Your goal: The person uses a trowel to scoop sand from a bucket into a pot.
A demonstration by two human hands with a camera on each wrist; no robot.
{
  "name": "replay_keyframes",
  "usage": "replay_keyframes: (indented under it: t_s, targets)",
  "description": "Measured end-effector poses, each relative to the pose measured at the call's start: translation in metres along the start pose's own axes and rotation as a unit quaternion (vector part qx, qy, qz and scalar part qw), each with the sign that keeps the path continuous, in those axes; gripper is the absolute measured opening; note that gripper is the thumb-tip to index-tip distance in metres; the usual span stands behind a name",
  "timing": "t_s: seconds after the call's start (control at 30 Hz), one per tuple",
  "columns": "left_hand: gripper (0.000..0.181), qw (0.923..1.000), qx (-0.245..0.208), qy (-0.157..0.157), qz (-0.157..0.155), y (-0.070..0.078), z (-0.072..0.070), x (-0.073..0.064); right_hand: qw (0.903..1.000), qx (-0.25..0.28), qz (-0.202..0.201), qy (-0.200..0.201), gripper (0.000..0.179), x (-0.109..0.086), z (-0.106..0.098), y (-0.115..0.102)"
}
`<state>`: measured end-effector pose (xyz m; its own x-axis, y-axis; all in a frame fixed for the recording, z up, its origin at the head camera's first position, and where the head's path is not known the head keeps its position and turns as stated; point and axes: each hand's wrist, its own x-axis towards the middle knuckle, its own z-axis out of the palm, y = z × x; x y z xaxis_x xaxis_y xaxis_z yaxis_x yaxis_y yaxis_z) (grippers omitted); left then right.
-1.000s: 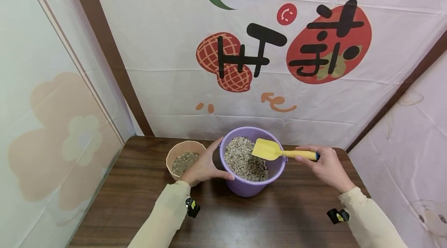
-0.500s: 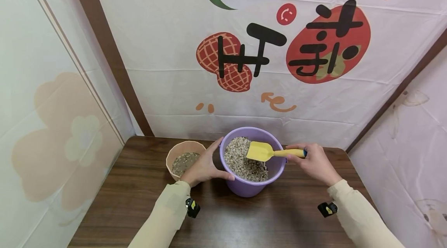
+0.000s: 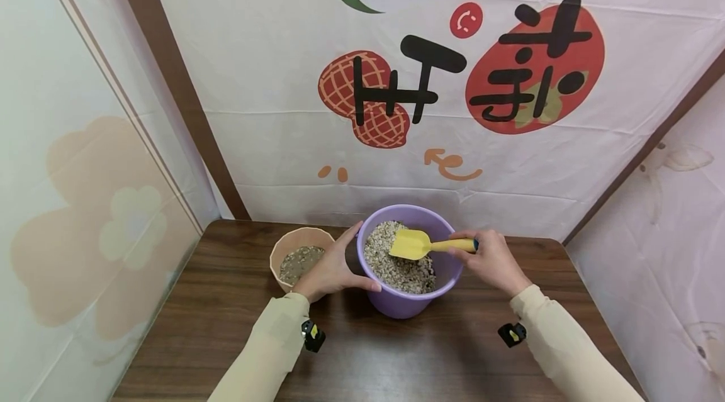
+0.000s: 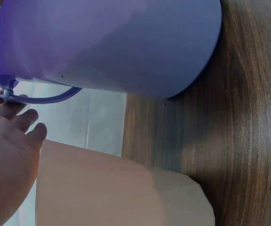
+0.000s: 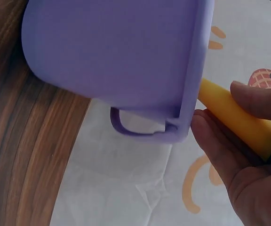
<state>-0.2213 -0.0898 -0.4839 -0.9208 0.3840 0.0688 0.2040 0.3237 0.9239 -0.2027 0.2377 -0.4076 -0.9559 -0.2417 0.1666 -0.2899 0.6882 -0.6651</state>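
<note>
A purple bucket (image 3: 399, 307) stands on the table, partly filled with coarse, pale grey-beige grit (image 3: 387, 263). My left hand (image 3: 328, 270) rests spread against the bucket's left side, thumb along the front rim and fingers by the handle pivot (image 4: 7, 93). My right hand (image 3: 493, 260) grips the yellow handle (image 5: 239, 120) of a small shovel at the bucket's right rim. The shovel's yellow blade (image 3: 410, 245) is inside the bucket's opening, over the grit, and looks bare on top. A peach faceted bowl (image 3: 289, 245) holding a brownish, speckled mix sits just left, partly behind my left hand.
The dark wooden table (image 3: 391, 364) ends at a white printed cloth wall (image 3: 283, 138) close behind the bucket and bowl. Cloth walls also stand at the left and right. The bucket's purple handle (image 4: 55, 98) hangs down outside.
My right hand has moved left with the shovel, bringing its blade farther across the bucket over the grit. My left hand, the bucket and the bowl have stayed in place.
</note>
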Motion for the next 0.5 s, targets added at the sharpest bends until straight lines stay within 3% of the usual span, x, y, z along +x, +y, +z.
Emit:
replay_keyframes:
  t_s: [0.5]
  targets:
    - [0.139,0.9998,0.015,0.006,-0.013,0.000,0.002,-0.001,0.9988,0.031,0.009,0.038,0.020,0.003,0.016,-0.003]
